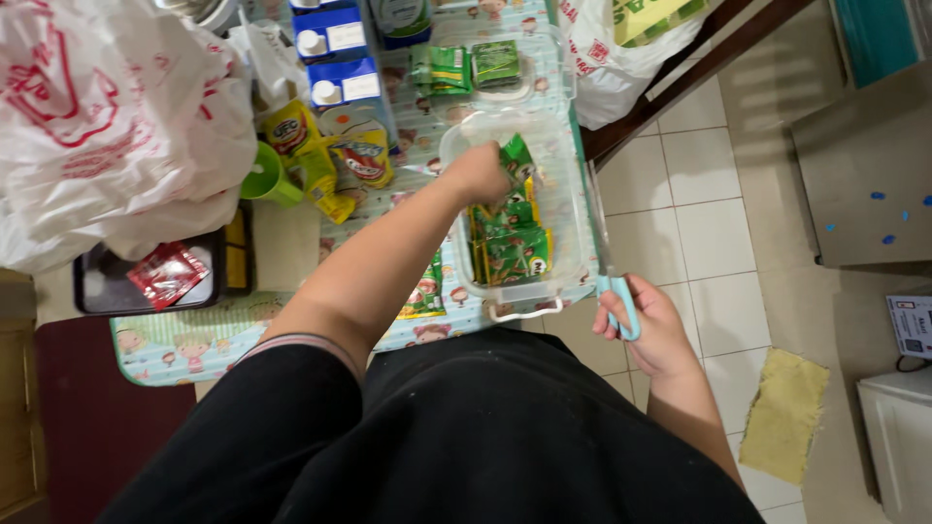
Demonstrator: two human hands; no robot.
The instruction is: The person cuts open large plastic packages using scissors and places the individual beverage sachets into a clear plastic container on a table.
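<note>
Left hand [478, 173] first: I see its arm stretched up toward 12 o'clock, fist curled over a green sachet [516, 155] inside the clear tub [573, 209]. That tub's long axis runs 12 to 6, on the table [184, 340], with more sachets [510, 243] standing in a row along it. At 4 o'clock from the tub, my right hand [646, 325] is wrapped around a knife [612, 272], blade pointing to 12.

Patterned tablecloth [194, 340] under clear container [573, 194]
</note>
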